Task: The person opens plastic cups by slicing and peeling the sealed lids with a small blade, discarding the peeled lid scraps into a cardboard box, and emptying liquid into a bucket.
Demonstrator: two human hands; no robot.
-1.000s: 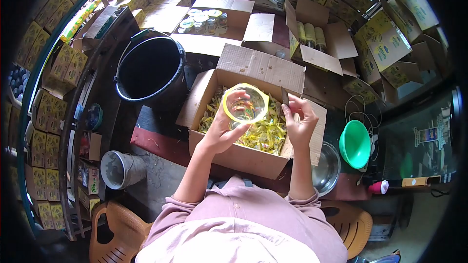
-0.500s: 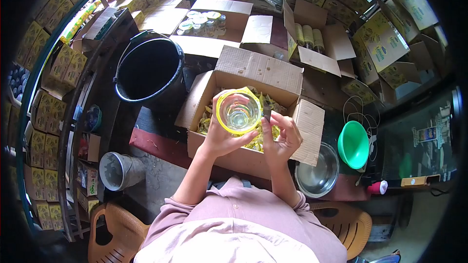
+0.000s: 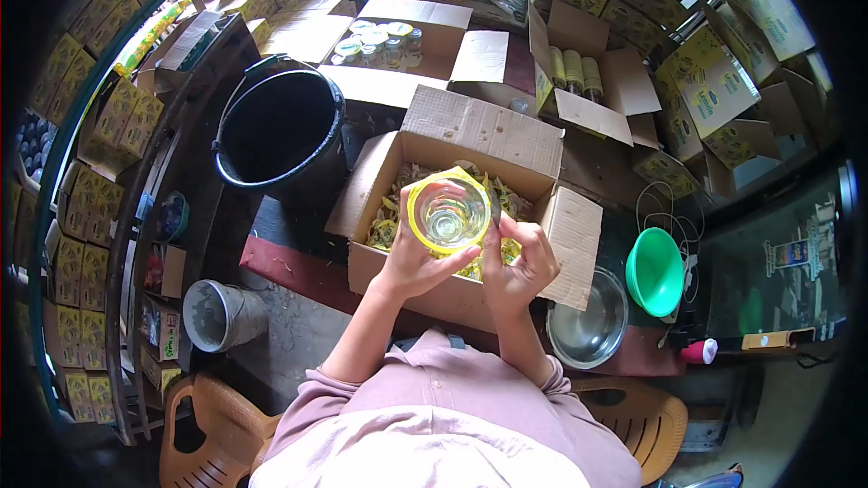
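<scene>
My left hand (image 3: 411, 258) is wrapped round a clear glass jar (image 3: 448, 215), whose open mouth faces up toward me. A bright yellow band rings the jar, with a pointed yellow bit sticking up at its far side. My right hand (image 3: 523, 264) pinches a thin dark flat piece, perhaps a blade (image 3: 495, 214), against the jar's right side. Its exact kind is hard to make out. Both hands are over an open cardboard box (image 3: 416, 285) holding crumpled yellow and clear scraps.
Left of the box stands a black bucket (image 3: 280, 126), with a grey bucket (image 3: 221, 316) lower down. On the right are a green bowl (image 3: 655, 271) and a steel basin (image 3: 588, 321). Behind, an open carton (image 3: 434, 36) contains several jars. Stacked yellow cartons line both sides.
The jar has shifted slightly right and down in my left hand's grip. The dark piece in my right hand now lies closer along the jar's rim and shows less.
</scene>
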